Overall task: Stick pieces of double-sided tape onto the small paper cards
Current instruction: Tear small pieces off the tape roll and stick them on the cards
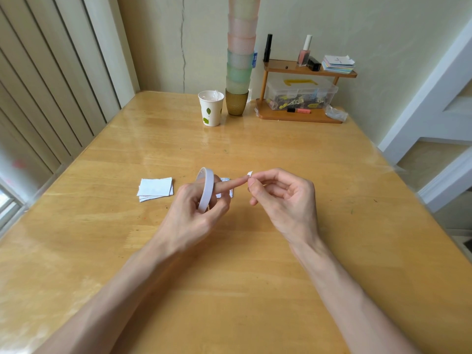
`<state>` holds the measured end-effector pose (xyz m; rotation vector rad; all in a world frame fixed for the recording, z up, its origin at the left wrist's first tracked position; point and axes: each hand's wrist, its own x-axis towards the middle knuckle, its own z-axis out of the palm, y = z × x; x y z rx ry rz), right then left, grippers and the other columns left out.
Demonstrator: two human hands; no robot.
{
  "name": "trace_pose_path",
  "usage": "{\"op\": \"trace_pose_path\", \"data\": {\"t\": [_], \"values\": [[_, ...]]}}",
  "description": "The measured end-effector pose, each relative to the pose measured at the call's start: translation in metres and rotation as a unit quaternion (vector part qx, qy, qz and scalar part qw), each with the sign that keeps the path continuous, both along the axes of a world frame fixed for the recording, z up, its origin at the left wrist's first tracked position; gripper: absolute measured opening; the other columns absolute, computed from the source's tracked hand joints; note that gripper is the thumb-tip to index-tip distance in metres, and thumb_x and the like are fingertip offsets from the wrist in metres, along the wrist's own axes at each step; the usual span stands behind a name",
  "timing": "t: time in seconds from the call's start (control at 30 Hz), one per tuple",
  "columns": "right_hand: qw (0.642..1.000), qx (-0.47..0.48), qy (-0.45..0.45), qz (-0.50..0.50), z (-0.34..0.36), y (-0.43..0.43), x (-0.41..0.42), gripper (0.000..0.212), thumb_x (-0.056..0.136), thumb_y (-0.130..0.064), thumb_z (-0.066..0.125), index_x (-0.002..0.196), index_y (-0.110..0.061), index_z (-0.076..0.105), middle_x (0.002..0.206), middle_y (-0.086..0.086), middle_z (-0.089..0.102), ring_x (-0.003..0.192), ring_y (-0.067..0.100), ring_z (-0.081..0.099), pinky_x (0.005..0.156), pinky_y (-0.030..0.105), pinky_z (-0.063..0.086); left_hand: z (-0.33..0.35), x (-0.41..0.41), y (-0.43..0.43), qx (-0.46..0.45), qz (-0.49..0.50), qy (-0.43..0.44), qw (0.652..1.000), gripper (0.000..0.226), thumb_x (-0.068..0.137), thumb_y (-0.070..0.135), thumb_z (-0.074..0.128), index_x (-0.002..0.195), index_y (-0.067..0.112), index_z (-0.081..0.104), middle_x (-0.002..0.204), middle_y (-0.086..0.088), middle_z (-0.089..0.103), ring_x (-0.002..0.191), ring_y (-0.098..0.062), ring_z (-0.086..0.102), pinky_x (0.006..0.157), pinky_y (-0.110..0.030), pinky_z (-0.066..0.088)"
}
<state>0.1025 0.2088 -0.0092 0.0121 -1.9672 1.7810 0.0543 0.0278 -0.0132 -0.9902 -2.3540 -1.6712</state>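
Mid-frame: we held roll (205, 189) ringed on left hand (196, 208), index extended, other fingers curled round it. Right hand (281, 198) thumb and forefinger pinched together on tape piece (250, 173) at left fingertip. Card (226, 180) lay behind roll; stack (155, 189) left of centre. Step judged: piece freed, not yet stuck. Next: press onto card.

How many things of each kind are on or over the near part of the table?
Tape roll: 1
Torn tape piece: 1
Stack of white cards: 1
Single patterned card: 1
Total: 4
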Motion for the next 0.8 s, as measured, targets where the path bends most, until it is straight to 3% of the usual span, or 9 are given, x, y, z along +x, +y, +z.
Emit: {"op": "trace_pose_path", "data": {"t": [0.8], "values": [[1.0,0.001,0.003,-0.003,-0.0005,-0.0004,0.0,0.004,0.091,-0.007,0.079,0.091,-0.005,0.076,0.08,-0.001,0.077,0.059,0.018,0.069,0.064,0.024,0.054,0.0006,0.0004,-0.0007,0.007,-0.004,0.002,1.0,0.041,0.095,0.012,0.056,0.125,0.034,0.074,0.064,0.017,0.048,0.06,-0.006,0.044,0.062,-0.014,0.034]]}}
